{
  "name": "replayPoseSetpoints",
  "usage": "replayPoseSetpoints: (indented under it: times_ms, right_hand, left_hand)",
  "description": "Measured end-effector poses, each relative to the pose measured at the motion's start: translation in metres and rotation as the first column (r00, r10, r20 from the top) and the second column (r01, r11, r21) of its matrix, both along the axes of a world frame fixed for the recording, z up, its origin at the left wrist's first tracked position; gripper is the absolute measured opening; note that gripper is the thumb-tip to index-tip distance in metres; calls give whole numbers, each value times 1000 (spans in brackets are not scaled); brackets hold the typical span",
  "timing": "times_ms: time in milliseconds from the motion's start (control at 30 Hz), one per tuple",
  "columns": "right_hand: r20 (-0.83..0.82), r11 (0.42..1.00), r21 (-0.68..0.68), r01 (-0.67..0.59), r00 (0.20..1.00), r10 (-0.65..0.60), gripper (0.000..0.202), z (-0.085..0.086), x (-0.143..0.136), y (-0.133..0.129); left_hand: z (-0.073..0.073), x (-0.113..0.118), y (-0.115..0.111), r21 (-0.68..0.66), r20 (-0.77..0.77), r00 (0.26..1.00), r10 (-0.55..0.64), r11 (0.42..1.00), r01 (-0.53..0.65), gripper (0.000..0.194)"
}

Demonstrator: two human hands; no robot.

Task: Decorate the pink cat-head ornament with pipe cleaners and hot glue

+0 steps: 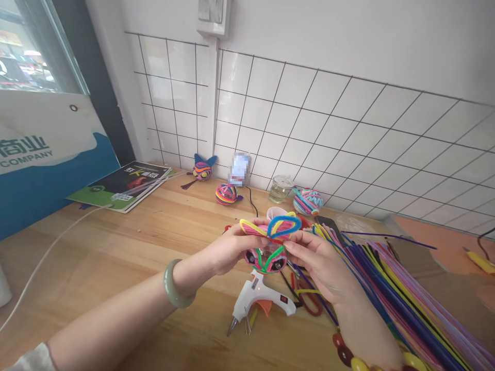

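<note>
Between my two hands I hold a pipe-cleaner figure (266,262) above the middle of the table. It has a pink and green face with dark round eyes, and loops in yellow, pink and blue stand up on top like ears. My left hand (236,244) grips its left side, thumb across the front below the ears. On the other side my right hand (309,252) pinches near the base of the blue loop. Just below the figure lies a white glue gun (260,296) with a small light glowing, its nozzle toward the lower left.
Red-handled scissors (311,301) lie right of the glue gun. A thick bundle of coloured pipe cleaners (390,288) spreads along the right. Finished striped figures (226,194), a phone (240,169) and a lidded cup (281,189) line the wall. Magazines (124,185) and a white cable (50,257) are left.
</note>
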State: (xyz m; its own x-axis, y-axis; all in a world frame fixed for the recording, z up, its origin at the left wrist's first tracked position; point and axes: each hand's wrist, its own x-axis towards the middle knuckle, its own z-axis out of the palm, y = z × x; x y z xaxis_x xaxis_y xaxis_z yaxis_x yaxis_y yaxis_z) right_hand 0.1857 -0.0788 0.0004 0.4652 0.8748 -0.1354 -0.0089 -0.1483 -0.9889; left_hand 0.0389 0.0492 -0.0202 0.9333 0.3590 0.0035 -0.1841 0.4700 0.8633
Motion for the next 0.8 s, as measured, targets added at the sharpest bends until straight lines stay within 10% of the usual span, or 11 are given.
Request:
replayPoseSetpoints:
  times_ms: [800]
  right_hand:
    - [9,998,55,-24,1000,24,32,-7,-6,3]
  left_hand:
    - [1,2,1,-27,-12,1000,27,999,-27,35]
